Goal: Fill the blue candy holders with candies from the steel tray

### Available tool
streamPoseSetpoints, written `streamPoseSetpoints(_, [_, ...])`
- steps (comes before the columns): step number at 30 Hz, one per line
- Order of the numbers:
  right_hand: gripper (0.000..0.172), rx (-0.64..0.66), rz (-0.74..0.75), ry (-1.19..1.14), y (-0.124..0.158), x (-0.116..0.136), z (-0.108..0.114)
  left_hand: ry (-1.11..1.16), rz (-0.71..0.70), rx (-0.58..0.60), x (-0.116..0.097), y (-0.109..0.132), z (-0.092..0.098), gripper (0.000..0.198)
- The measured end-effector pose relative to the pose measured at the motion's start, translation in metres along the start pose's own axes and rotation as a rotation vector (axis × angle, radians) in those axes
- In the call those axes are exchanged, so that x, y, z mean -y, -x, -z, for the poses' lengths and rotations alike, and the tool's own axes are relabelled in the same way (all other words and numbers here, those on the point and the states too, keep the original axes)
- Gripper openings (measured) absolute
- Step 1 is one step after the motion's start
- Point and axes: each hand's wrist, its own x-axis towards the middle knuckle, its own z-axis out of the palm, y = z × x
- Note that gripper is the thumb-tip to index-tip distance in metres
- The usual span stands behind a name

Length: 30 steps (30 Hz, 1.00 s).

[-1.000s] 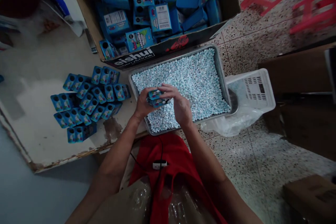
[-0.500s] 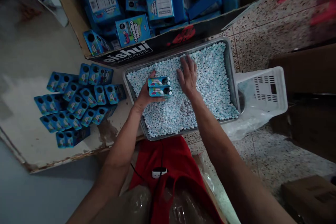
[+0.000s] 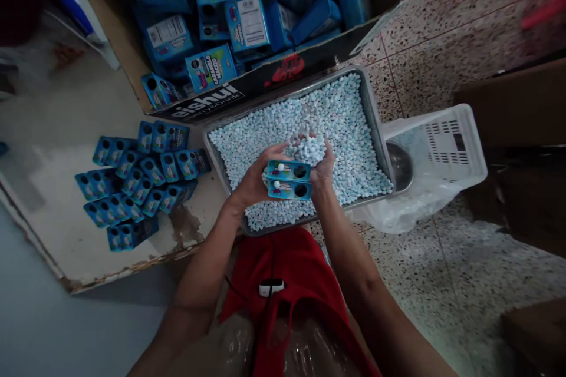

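Observation:
My left hand (image 3: 255, 179) is closed around two small blue candy boxes (image 3: 289, 180), held side by side over the metal tray (image 3: 369, 94). Each box has a dark round opening at its right end, and a single pale candy rests on each near the left. Just right of the boxes, my right hand (image 3: 325, 168) is cupped around a heap of small white and pale blue candies (image 3: 308, 147). Some of these candies look to be falling at its far edge. More of the same candies cover the tray's bottom.
Several blue boxes (image 3: 141, 179) stand grouped on the worn table (image 3: 57, 253) at left. A large cardboard carton (image 3: 212, 103) full of blue boxes is behind the tray. To the right are a white plastic basket (image 3: 475, 147) with clear plastic and a round metal bowl (image 3: 400, 165).
My right hand, earlier flat on the candies, has scooped up a heap and come to the boxes. My left hand has turned the boxes and moved them right and nearer to me.

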Motion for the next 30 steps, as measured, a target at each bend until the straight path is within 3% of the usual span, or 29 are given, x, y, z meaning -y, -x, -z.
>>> streamPoseSetpoints(2, [0.043, 0.012, -0.001, -0.064, 0.015, 0.016, -0.014, -0.070, 0.067, -0.045, -0.003, 0.015, 0.013, 0.076])
streamPoseSetpoints(5, [0.043, 0.100, 0.080, 0.029, 0.041, 0.041, -0.043, -0.230, 0.137, -0.157, 0.007, 0.029, 0.019, 0.074])
streamPoseSetpoints(11, [0.031, 0.152, 0.208, 0.170, 0.068, 0.056, -0.089, -0.262, -0.025, -0.209, 0.024, 0.030, 0.006, 0.069])
streamPoseSetpoints(14, [0.037, 0.156, 0.164, 0.169, 0.067, 0.052, -0.095, -0.230, 0.009, -0.297, 0.028, 0.030, 0.006, 0.075])
streamPoseSetpoints(17, [0.045, 0.203, 0.138, 0.173, 0.065, 0.049, -0.100, -0.179, 0.012, -0.276, 0.033, 0.028, 0.007, 0.077])
streamPoseSetpoints(20, [0.051, 0.213, 0.176, 0.192, 0.066, 0.046, -0.106, -0.162, 0.011, -0.347, 0.036, 0.024, 0.007, 0.078])
streamPoseSetpoints(24, [0.055, 0.208, 0.278, 0.299, 0.066, 0.045, -0.110, -0.221, 0.042, -0.257, 0.037, 0.020, 0.011, 0.078])
streamPoseSetpoints(26, [0.054, 0.196, 0.287, 0.351, 0.065, 0.043, -0.111, -0.271, 0.063, -0.276, 0.036, 0.021, 0.015, 0.078])
streamPoseSetpoints(30, [0.047, 0.205, 0.290, 0.300, 0.060, 0.037, -0.113, -0.325, 0.008, -0.223, 0.036, 0.027, 0.020, 0.073])
